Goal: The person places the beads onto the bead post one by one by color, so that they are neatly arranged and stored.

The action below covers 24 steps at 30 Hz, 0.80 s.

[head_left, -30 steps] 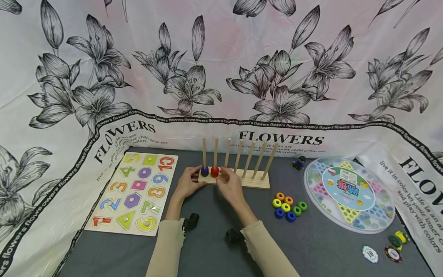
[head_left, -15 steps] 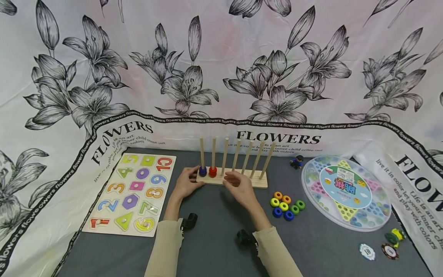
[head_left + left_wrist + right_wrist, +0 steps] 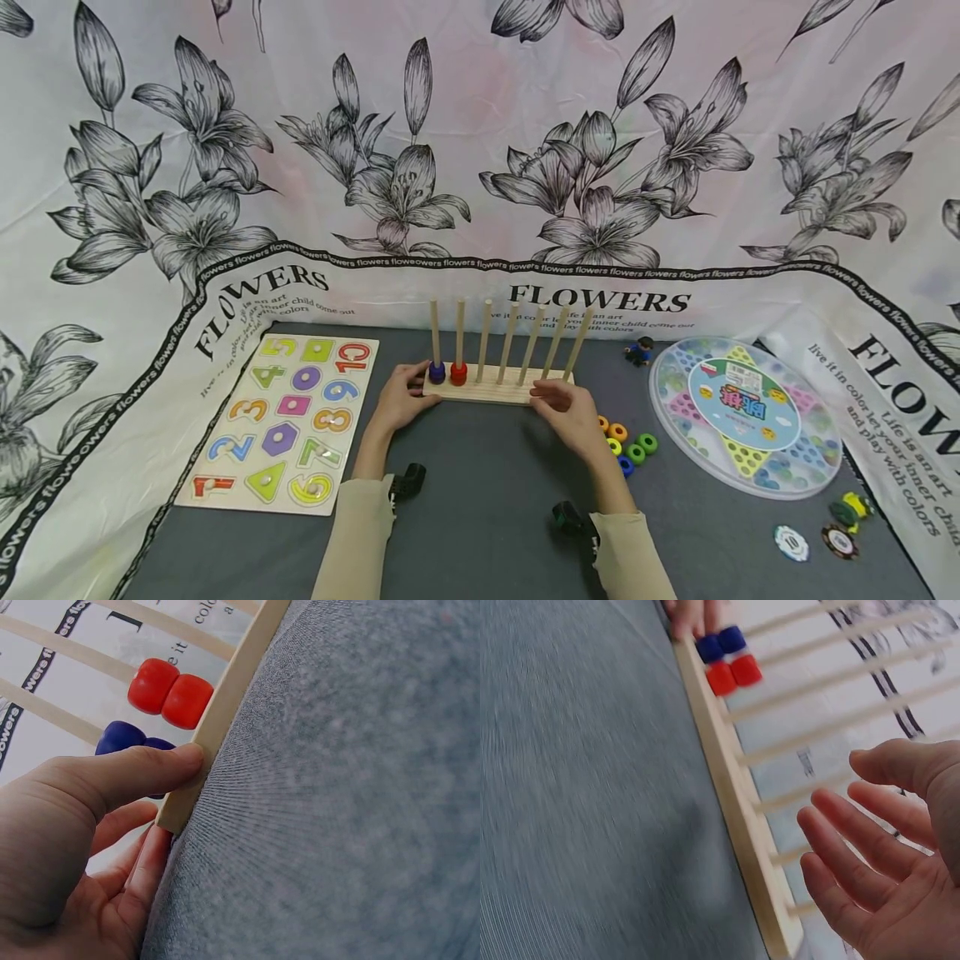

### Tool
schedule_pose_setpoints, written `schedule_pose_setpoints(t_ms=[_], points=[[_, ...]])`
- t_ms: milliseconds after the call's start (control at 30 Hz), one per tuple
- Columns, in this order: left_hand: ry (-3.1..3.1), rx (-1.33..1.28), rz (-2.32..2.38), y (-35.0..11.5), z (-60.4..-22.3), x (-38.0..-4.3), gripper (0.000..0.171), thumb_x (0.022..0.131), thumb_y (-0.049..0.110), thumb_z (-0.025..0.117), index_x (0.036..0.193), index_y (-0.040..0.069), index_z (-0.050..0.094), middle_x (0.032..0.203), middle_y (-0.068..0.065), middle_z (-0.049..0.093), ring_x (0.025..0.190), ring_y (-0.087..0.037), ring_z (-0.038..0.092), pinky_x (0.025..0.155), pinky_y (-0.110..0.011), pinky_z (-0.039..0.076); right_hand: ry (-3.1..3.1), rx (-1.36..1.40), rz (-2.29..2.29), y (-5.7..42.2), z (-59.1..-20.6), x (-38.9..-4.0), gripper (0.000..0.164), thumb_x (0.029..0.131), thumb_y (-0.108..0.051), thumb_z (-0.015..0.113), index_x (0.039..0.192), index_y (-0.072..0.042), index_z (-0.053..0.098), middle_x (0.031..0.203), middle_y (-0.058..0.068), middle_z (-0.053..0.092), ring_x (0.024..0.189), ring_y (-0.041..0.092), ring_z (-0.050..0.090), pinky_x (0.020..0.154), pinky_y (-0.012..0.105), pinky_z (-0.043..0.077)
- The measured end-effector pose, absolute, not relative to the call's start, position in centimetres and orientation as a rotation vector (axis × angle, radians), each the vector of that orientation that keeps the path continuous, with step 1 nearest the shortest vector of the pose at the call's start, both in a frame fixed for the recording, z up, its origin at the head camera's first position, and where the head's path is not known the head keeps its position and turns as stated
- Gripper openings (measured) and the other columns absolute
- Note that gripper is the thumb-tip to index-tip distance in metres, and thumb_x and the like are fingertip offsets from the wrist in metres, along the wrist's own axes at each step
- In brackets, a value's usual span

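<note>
A wooden peg board (image 3: 480, 390) with several upright pegs stands on the grey table. Two dark blue beads (image 3: 120, 738) sit on its leftmost peg, and two red beads (image 3: 187, 700) on the peg beside it. My left hand (image 3: 399, 398) grips the board's left end, thumb on the front edge and fingers round the end, as the left wrist view shows. Near the right part of the board is my right hand (image 3: 564, 410); in the right wrist view its fingers (image 3: 862, 840) are spread with nothing between them. Loose rings (image 3: 636, 454) in green, orange, yellow and blue lie behind it, partly hidden.
Left of the board lies a number and shape puzzle (image 3: 283, 425). To the right are a round board-game case (image 3: 817, 408), a small toy figure (image 3: 640, 351), a yellow-green toy (image 3: 851, 510) and two chips (image 3: 792, 543). A floral cloth (image 3: 420, 283) rises behind.
My right hand has left the red beads and moved right along the board's front towards its right end. The left hand keeps its grip. The view has shifted slightly.
</note>
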State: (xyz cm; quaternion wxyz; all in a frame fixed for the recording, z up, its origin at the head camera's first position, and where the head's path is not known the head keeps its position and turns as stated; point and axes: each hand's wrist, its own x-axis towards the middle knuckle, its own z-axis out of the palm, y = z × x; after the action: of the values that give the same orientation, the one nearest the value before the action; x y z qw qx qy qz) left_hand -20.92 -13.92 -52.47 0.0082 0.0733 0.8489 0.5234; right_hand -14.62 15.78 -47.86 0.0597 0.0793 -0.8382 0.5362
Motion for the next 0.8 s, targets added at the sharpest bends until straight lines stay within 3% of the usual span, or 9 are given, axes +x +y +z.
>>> schedule_pose_setpoints(t_ms=[267,467,567,800], points=[[2.650,0.231,1.641,-13.9,-52.7,-21.1,0.068,0.081,0.002,0.080,0.142,-0.003,0.050,0.126,-0.022,0.048,0.112,-0.035,0.059,0.096,-0.042,0.053,-2.510,0.171,1.594,19.4,-47.7,-13.7,0.028,0.092,-0.007,0.070,0.117,0.005,0.068,0.108,0.019,0.071,0.096,0.031,0.069,0.082,0.028,0.057],[2.640,0.221,1.647,-13.8,-52.6,-21.1,0.069,0.081,0.003,0.080,0.142,-0.003,0.050,0.126,-0.022,0.048,0.112,-0.035,0.059,0.097,-0.042,0.053,-2.546,0.073,1.556,22.0,-48.0,-13.1,0.029,0.092,-0.010,0.070,0.117,0.004,0.068,0.111,0.019,0.070,0.094,0.018,0.069,0.078,0.016,0.054],[2.637,0.221,1.656,-13.9,-52.6,-21.1,0.069,0.080,0.002,0.080,0.142,-0.003,0.050,0.126,-0.022,0.048,0.112,-0.035,0.059,0.097,-0.042,0.053,-2.598,0.053,1.521,23.4,-48.1,-12.9,0.030,0.093,-0.009,0.069,0.120,0.005,0.066,0.112,0.020,0.069,0.096,0.020,0.068,0.080,0.017,0.054],[2.646,0.236,1.653,-13.8,-52.6,-21.1,0.068,0.080,0.002,0.080,0.141,-0.004,0.050,0.125,-0.022,0.049,0.112,-0.035,0.058,0.097,-0.043,0.053,-2.799,0.105,1.454,25.8,-48.2,-13.0,0.034,0.093,-0.007,0.068,0.123,0.008,0.062,0.118,0.025,0.066,0.104,0.037,0.065,0.083,0.036,0.059]])
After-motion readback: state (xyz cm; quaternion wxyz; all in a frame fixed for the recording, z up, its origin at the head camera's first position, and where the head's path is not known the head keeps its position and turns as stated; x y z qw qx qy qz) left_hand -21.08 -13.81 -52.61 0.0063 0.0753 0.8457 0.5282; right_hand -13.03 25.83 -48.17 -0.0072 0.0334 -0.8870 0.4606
